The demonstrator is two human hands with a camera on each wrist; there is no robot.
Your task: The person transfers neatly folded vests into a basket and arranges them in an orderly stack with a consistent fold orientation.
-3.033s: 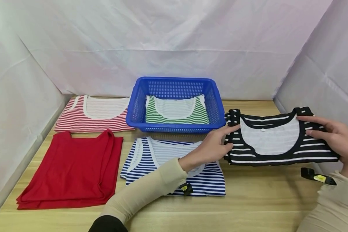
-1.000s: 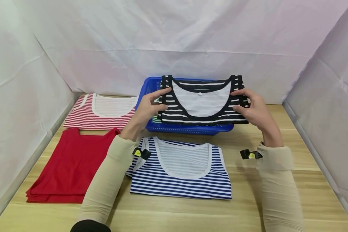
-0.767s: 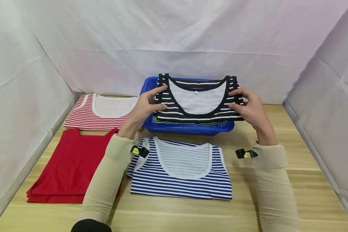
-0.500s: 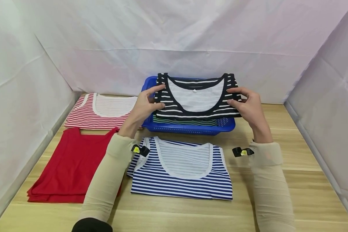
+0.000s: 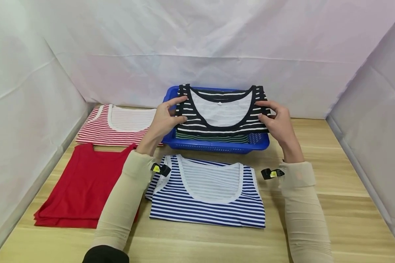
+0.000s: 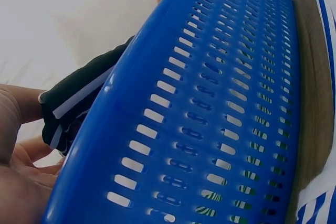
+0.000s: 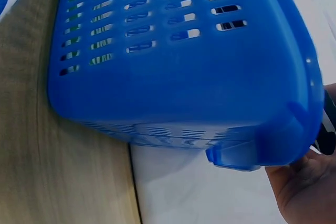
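A folded black-and-white striped tank top (image 5: 222,128) is held over the blue basket (image 5: 217,147) in the head view. My left hand (image 5: 164,118) pinches its left side and my right hand (image 5: 276,118) pinches its right side. Below it, a strip of the green-striped tank top (image 5: 214,138) shows inside the basket. From the left wrist view, the black striped edge (image 6: 86,85) appears above the basket rim, with my left hand (image 6: 26,166) beside it. In the right wrist view the basket wall (image 7: 173,87) hides most of my right hand (image 7: 307,187).
A red-and-white striped top (image 5: 118,126) lies left of the basket, and a folded red garment (image 5: 82,186) lies in front of it. Nearer the front is a blue-and-white striped tank top (image 5: 207,208). White cloth walls (image 5: 204,44) enclose the wooden table (image 5: 342,175).
Both hands have carried the black striped top from the right of the table leftward to over the basket. In the last half second it has barely moved.
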